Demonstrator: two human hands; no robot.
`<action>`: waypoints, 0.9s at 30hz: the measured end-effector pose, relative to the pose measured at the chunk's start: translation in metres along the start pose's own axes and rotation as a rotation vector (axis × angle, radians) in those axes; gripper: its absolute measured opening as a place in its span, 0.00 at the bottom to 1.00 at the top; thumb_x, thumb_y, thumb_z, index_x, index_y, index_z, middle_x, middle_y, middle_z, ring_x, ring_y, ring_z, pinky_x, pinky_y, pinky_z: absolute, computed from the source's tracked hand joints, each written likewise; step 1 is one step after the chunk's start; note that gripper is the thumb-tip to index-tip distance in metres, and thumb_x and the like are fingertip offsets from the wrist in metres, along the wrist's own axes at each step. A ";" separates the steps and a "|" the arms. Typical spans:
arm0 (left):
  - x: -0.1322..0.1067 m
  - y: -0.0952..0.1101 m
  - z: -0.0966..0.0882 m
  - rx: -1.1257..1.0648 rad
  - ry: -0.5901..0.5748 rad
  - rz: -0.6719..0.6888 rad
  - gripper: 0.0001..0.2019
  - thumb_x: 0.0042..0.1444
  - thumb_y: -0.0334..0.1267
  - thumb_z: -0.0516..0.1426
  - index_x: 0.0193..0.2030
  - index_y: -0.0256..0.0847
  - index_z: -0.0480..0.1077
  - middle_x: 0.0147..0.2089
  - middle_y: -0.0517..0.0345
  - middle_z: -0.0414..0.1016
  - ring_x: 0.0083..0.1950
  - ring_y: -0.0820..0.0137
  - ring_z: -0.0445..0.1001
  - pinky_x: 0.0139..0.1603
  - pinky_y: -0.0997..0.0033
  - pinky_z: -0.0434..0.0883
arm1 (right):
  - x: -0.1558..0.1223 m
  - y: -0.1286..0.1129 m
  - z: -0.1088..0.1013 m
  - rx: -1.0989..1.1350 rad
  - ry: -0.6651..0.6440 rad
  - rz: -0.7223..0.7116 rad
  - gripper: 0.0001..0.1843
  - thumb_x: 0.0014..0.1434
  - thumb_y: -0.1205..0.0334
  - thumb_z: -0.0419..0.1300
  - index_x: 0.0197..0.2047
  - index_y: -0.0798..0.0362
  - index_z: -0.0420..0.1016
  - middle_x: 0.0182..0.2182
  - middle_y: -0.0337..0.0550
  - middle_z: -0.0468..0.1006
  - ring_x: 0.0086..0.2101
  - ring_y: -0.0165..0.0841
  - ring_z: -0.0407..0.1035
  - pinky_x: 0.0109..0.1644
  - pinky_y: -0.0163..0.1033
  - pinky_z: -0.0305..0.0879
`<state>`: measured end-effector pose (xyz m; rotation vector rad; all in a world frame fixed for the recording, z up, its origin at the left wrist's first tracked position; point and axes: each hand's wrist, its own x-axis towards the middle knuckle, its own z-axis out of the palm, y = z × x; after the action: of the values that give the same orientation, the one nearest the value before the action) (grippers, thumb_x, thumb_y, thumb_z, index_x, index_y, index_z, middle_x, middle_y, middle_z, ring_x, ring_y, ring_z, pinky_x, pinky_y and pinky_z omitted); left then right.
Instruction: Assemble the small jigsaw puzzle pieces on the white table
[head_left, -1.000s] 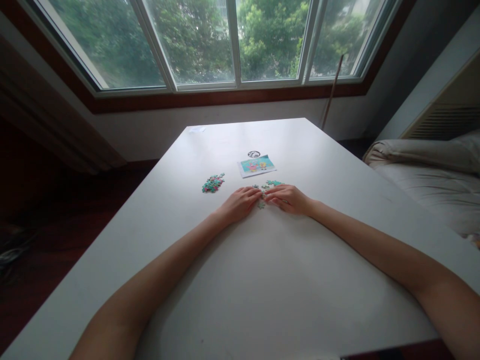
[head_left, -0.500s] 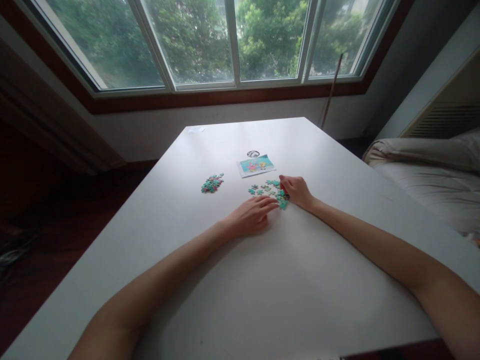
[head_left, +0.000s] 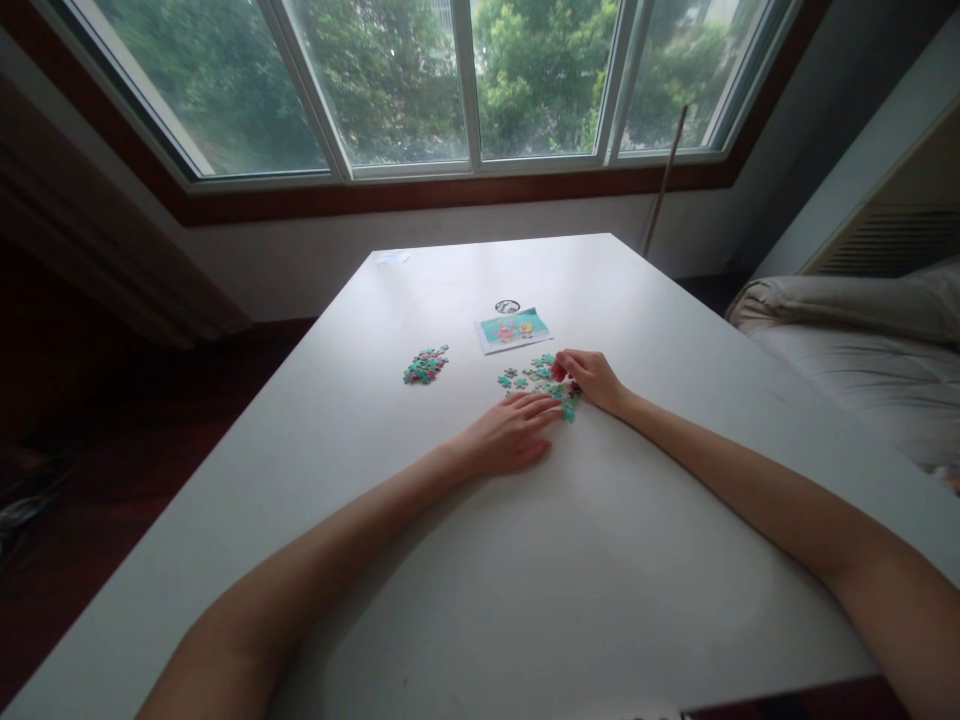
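Small green jigsaw puzzle pieces (head_left: 521,383) lie spread on the white table (head_left: 585,560) between my two hands. My left hand (head_left: 514,430) rests palm down at their near side, fingers stretched out and fingertips over the closest pieces. From the right, my right hand (head_left: 589,376) reaches in with curled fingers pressed together at the pieces' edge. Whatever those fingers pinch, if anything, is hidden. Just beyond the pieces lies a picture sheet (head_left: 516,330) with pink and yellow figures on a turquoise ground.
A heap of green and pink puzzle pieces (head_left: 426,366) sits to the left. Behind the picture sheet lies a round black-and-white item (head_left: 508,307). A pale slip (head_left: 392,258) is at the far left corner. Beyond the table's right edge stands a light padded seat (head_left: 847,340).
My right hand has shifted slightly left over the pieces, its fingers reaching further in. The left hand's fingers have slid a little to the right across the nearest pieces.
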<state>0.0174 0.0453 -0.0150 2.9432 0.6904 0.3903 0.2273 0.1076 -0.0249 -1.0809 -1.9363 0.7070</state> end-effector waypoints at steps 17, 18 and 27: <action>0.000 -0.005 0.007 0.045 0.052 -0.157 0.25 0.62 0.44 0.48 0.62 0.35 0.56 0.66 0.42 0.55 0.65 0.57 0.55 0.64 0.52 0.54 | -0.006 -0.005 0.000 0.115 -0.053 -0.067 0.32 0.60 0.38 0.45 0.29 0.56 0.77 0.28 0.45 0.80 0.30 0.33 0.72 0.38 0.37 0.68; 0.000 -0.005 0.007 0.038 0.037 -0.170 0.26 0.62 0.46 0.48 0.63 0.35 0.55 0.66 0.43 0.55 0.66 0.57 0.54 0.64 0.51 0.53 | -0.006 -0.004 0.000 0.110 -0.009 -0.041 0.33 0.60 0.37 0.45 0.28 0.56 0.77 0.26 0.45 0.79 0.29 0.32 0.72 0.36 0.37 0.68; -0.002 -0.003 0.008 0.098 0.058 -0.285 0.25 0.62 0.48 0.47 0.61 0.36 0.58 0.64 0.43 0.58 0.65 0.56 0.55 0.64 0.49 0.52 | -0.008 -0.006 0.002 -0.171 0.002 -0.018 0.33 0.61 0.38 0.42 0.25 0.55 0.75 0.23 0.43 0.77 0.25 0.31 0.69 0.33 0.35 0.63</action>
<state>0.0167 0.0474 -0.0236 2.8696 1.1490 0.4263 0.2257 0.0975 -0.0243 -1.1642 -2.0313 0.5378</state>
